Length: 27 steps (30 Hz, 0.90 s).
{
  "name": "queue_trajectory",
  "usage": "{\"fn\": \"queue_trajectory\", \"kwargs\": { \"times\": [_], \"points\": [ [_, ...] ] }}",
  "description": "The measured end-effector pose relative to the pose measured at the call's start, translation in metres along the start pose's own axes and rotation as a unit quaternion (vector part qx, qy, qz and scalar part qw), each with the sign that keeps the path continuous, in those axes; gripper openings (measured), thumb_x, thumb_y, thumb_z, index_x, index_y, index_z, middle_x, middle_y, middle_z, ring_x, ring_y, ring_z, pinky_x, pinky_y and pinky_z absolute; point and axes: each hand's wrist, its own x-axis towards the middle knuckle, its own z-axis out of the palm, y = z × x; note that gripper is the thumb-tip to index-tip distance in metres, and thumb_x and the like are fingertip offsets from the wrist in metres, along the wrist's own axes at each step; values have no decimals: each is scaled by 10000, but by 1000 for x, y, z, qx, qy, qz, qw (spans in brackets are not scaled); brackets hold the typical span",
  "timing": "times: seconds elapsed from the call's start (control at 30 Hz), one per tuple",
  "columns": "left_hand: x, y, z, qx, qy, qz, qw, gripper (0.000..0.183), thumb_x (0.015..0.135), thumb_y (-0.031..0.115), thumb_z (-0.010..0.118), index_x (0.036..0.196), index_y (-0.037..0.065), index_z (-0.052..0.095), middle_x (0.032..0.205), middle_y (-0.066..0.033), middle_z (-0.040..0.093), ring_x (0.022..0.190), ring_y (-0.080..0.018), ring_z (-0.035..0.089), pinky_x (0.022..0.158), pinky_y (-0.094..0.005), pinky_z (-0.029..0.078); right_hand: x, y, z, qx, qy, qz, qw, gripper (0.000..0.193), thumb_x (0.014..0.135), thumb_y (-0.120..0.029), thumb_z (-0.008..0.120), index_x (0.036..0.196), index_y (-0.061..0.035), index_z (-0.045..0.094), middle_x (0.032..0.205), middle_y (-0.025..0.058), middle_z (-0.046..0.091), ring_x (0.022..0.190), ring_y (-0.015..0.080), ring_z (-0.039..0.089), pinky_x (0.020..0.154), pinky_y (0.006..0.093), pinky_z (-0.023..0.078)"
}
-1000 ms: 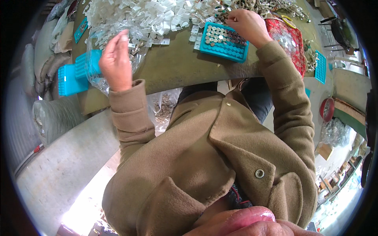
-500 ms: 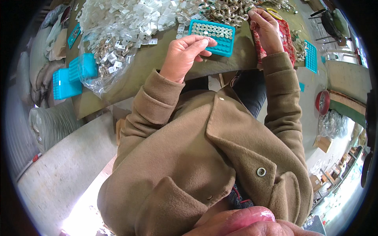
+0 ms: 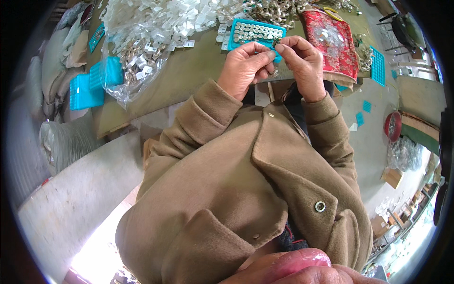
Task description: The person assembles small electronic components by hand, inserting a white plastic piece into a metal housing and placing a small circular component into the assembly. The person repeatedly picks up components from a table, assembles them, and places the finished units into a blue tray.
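My left hand is closed in a pinch at the near edge of the turquoise tray; what its fingertips hold, if anything, is too small to make out. Close on its right, my right hand pinches a small dark metal piece between thumb and forefinger. The two hands' fingertips nearly meet. Behind them, rows of small round silvery pieces fill much of the tray, whose near part is partly hidden by my hands. A heap of shiny metal pieces lies just beyond the tray.
Clear plastic tags are heaped at the far left, beside a clear bag of metal pieces. Turquoise trays stack at the table's left edge. A red patterned cloth lies right, with yellow-handled pliers behind it.
My right hand has come from the metal heap back toward the left hand, with a small metal piece in its fingers. My left hand has shifted slightly right. The red cloth now shows uncovered.
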Motion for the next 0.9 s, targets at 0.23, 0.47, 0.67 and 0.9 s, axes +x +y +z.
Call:
{"fn": "queue_trajectory", "kwargs": {
  "times": [0.23,0.47,0.67,0.9],
  "points": [
    [-6,-10,-7,96,73,164,979,57,882,64,633,929,33,640,708,17,602,582,-28,521,509,-179,400,-2,16,16,241,-56,175,953,68,894,-90,639,949,-51,628,800,-40,578,622,46,490,558,182,387],
    [-14,-5,-25,189,100,151,965,67,869,99,648,884,51,693,745,31,632,581,-15,505,509,-176,413,-8,24,31,334,-61,216,916,49,933,-54,582,927,-100,566,763,-37,543,637,52,501,584,224,432],
    [-16,-6,-63,197,23,23,980,137,890,129,637,998,60,685,872,16,673,706,-26,572,546,-185,466,-10,26,33,330,-43,214,918,36,945,-48,556,941,-82,545,890,21,606,791,108,640,698,241,572],
    [25,38,-156,561,370,373,640,265,855,98,642,1110,29,642,1002,-117,681,677,-180,680,578,-296,537,-10,33,39,296,-93,190,932,28,948,-67,550,952,-85,528,837,5,559,673,89,558,620,230,479]
  ]
}}
